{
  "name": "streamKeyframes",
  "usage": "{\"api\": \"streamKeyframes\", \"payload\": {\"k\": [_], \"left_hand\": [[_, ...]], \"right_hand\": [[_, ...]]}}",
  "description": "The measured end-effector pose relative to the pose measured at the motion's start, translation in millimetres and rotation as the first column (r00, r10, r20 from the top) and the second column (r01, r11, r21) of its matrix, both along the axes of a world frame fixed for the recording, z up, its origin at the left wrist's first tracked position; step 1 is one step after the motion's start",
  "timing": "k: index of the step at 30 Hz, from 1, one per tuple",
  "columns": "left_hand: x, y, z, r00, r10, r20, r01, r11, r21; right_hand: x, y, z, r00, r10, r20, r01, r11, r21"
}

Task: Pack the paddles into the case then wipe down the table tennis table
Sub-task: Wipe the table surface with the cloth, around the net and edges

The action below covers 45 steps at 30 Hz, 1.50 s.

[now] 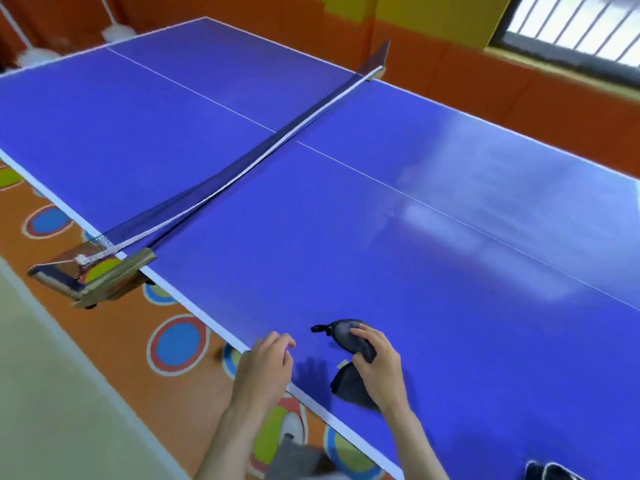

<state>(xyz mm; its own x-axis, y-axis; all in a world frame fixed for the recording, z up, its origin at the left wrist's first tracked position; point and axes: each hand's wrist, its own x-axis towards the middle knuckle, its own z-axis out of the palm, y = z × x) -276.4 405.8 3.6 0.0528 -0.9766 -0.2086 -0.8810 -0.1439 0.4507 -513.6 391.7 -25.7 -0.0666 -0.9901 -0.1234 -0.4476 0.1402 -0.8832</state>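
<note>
Blue table tennis table (346, 237) fills the head view. Near its front edge, the right hand (375, 363) grips a dark grey case (346, 375) lying on the surface. Just left of the case, the left hand (265, 365) hovers over the edge, fingers loosely curled, holding nothing.

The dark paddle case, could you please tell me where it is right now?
In the head view, the dark paddle case lies on the blue table near its near-side edge, low in the frame, under the right hand, with the left hand beside it.
</note>
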Motion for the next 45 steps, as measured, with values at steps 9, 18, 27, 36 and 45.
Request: {"api": "streamKeyframes", "payload": {"k": [9, 18, 27, 36, 45], "left_hand": [[26.8, -139.5, 5.7, 0.989, -0.143, 0.038, 0.143, 0.99, 0.005], [18.0, -295.0, -33.7, 0.978, -0.204, -0.034, 0.201, 0.978, -0.062], [-3.2, -434.9, -125.6, 0.966, -0.257, 0.034, 0.259, 0.959, -0.111], [30.6, -507.9, -189.4, 0.854, -0.466, 0.23, 0.514, 0.821, -0.249], [28.3, -506.4, -195.8, 0.857, -0.437, 0.273, 0.504, 0.821, -0.267]], "right_hand": [[30.7, -90.2, 10.1, 0.979, -0.192, 0.062, 0.189, 0.981, 0.055], [42.3, -177.2, -3.4, 0.912, -0.409, -0.013, 0.407, 0.901, 0.151], [47.6, -287.1, -76.5, 0.813, -0.558, -0.168, 0.579, 0.805, 0.126], [32.7, -359.3, -166.0, 0.519, -0.413, -0.749, 0.453, 0.875, -0.169], [-35.7, -486.2, -174.5, 0.475, -0.431, -0.767, 0.476, 0.859, -0.188]]}}
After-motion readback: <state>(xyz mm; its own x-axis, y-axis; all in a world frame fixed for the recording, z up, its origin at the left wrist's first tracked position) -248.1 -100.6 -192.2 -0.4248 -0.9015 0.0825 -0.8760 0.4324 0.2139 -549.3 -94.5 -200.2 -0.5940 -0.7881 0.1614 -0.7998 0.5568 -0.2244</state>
